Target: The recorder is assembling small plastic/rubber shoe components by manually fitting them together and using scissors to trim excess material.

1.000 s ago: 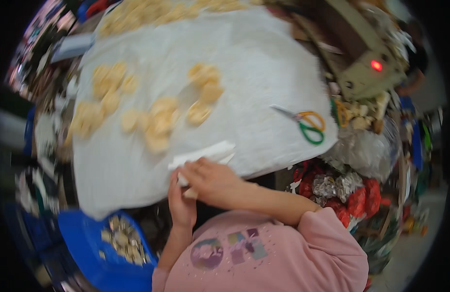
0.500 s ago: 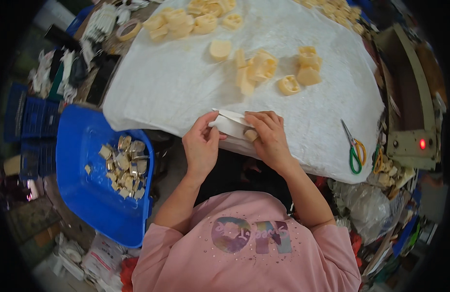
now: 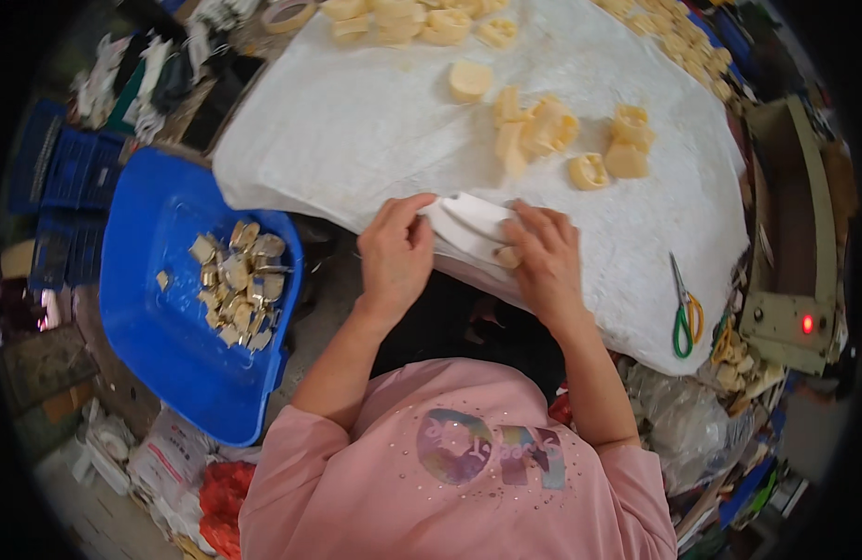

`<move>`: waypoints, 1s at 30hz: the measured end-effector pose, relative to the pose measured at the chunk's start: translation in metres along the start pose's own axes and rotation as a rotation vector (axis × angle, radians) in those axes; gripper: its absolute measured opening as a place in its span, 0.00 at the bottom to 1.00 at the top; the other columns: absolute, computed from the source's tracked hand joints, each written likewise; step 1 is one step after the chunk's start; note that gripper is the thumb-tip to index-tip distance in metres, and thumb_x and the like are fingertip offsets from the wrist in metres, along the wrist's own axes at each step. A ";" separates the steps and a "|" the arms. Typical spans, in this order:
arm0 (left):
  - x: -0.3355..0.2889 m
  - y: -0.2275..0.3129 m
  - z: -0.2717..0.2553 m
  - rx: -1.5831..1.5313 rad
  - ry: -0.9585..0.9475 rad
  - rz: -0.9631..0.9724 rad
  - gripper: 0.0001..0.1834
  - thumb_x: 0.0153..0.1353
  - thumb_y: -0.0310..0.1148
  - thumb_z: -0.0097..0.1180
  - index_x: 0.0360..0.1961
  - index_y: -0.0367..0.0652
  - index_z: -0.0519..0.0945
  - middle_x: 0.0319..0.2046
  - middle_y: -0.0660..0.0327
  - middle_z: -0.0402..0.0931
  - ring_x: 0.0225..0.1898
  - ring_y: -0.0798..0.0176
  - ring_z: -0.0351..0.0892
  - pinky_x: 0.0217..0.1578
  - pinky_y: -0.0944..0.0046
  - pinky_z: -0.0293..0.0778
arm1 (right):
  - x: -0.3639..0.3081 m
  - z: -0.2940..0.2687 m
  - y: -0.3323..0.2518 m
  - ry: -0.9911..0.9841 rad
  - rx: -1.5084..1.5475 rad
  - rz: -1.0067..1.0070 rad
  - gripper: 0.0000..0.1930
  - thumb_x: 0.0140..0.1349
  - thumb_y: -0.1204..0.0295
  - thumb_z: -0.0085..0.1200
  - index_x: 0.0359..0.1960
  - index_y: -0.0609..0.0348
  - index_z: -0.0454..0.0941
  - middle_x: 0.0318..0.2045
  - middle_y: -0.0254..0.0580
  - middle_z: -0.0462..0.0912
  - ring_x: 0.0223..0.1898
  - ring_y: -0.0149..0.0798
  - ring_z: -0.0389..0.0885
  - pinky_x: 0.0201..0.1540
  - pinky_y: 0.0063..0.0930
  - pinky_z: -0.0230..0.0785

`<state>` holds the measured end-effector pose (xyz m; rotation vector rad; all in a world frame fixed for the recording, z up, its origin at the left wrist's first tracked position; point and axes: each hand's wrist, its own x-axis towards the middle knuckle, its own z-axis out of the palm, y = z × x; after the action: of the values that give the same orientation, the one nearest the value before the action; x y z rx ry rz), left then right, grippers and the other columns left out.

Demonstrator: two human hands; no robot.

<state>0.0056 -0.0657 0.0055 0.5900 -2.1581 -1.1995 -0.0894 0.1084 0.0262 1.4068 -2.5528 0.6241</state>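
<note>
At the near edge of the white cloth (image 3: 356, 121), as seen from the head view, we are holding a white strip (image 3: 468, 224) between our two hands. Our left hand (image 3: 394, 257) appears to be pinching the strip's left end between thumb and forefinger, while our right hand (image 3: 550, 261) is pressing its bent fingers onto the right end. The strip is lying crosswise between the two grips and is showing a fold or overlapping layers; we cannot tell which. A small beige piece (image 3: 508, 257) is sitting against the right hand's fingers, and we cannot tell whether that hand is gripping it or only touching it.

Judging by the hands, we are probably folding or smoothing the strip. The next move seems to be calling for a steady left pinch, with the right fingers lining up the layers without creasing them.

Just beyond the grip, yellow pieces (image 3: 548, 126) are lying in small groups. To the right of the grip, scissors (image 3: 684, 299) are resting out of both hands, and farther right a metal box (image 3: 767, 317) is showing a red light (image 3: 807, 324). Lower left of the grip, a blue tub (image 3: 170, 355) is holding a heap of small pale and shiny bits (image 3: 235, 299).
</note>
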 end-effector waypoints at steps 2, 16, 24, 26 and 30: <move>0.001 0.000 0.000 0.013 -0.034 -0.012 0.13 0.52 0.17 0.53 0.39 0.38 0.80 0.26 0.59 0.74 0.23 0.70 0.72 0.24 0.72 0.69 | -0.010 -0.002 0.002 0.003 0.087 0.055 0.17 0.46 0.78 0.57 0.41 0.61 0.75 0.49 0.43 0.75 0.48 0.47 0.70 0.49 0.38 0.62; 0.001 0.007 0.003 0.041 -0.081 -0.022 0.12 0.54 0.17 0.53 0.39 0.37 0.80 0.31 0.62 0.74 0.25 0.74 0.71 0.24 0.74 0.68 | -0.022 -0.015 0.023 -0.037 0.157 0.226 0.16 0.42 0.84 0.54 0.36 0.59 0.77 0.40 0.40 0.72 0.44 0.46 0.68 0.46 0.39 0.58; -0.001 0.004 0.004 0.085 -0.058 0.094 0.13 0.53 0.16 0.52 0.40 0.37 0.79 0.32 0.60 0.74 0.23 0.73 0.70 0.23 0.73 0.67 | -0.023 -0.013 0.021 0.032 0.236 0.159 0.17 0.41 0.85 0.50 0.37 0.59 0.76 0.40 0.42 0.72 0.43 0.47 0.68 0.51 0.38 0.55; -0.001 0.002 0.004 0.064 -0.059 0.081 0.14 0.52 0.15 0.53 0.40 0.38 0.79 0.38 0.58 0.73 0.24 0.73 0.69 0.23 0.73 0.67 | -0.021 -0.016 0.019 0.018 0.239 0.164 0.17 0.42 0.84 0.50 0.37 0.59 0.75 0.40 0.41 0.72 0.44 0.46 0.68 0.52 0.39 0.54; -0.006 0.005 0.006 0.029 -0.022 0.072 0.16 0.50 0.15 0.55 0.41 0.39 0.80 0.44 0.56 0.70 0.29 0.72 0.69 0.23 0.74 0.66 | -0.023 -0.010 0.022 -0.014 0.254 0.236 0.15 0.45 0.82 0.49 0.37 0.58 0.75 0.41 0.41 0.71 0.47 0.44 0.65 0.53 0.39 0.51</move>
<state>0.0055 -0.0558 0.0055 0.5086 -2.1994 -1.1437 -0.0963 0.1407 0.0217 1.1848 -2.7528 1.0117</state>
